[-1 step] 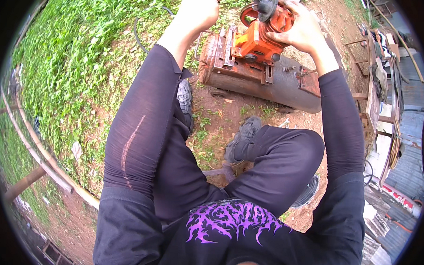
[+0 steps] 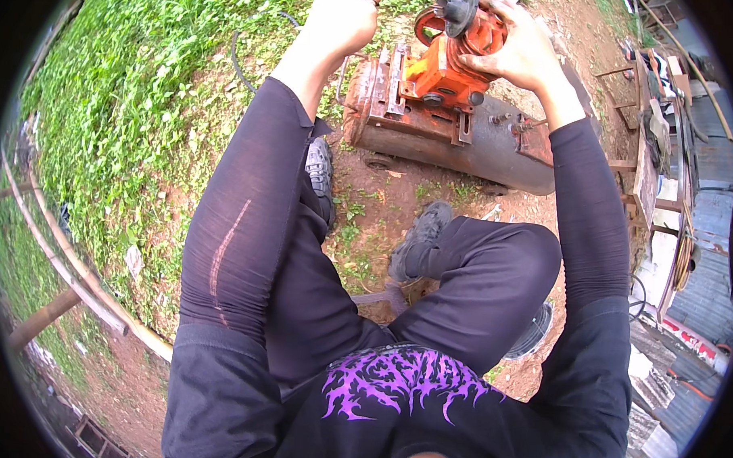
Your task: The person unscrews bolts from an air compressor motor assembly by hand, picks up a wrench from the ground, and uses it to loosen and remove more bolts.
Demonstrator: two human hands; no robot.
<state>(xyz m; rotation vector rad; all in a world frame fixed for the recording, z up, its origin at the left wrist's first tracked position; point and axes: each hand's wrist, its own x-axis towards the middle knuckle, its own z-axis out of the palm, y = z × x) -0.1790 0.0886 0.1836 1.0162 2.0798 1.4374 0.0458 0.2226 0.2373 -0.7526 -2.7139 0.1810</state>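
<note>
Nothing has shifted since the earlier frame. The right hand (image 2: 522, 53) still grips the orange engine (image 2: 449, 70) atop the rusty tank (image 2: 466, 148). At far left, the left hand (image 2: 341, 18) stays fisted, fingers closed on something I cannot make out.

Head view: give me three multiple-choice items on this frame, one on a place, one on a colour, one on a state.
1. Where does the orange machine sit?
A. on the rusty metal tank
B. in the grass
C. on the person's lap

2. What colour is the graphic on the black shirt?
A. white
B. purple
C. red

3. How is the right hand placed?
A. hanging free
B. flat on the ground
C. gripping the machine's upper part

Key: 1 A, it is mounted on the tank's top; 2 B, the print is purple; 3 C, its fingers wrap the upper part, while the left hand is closed in a fist beside it.
</note>
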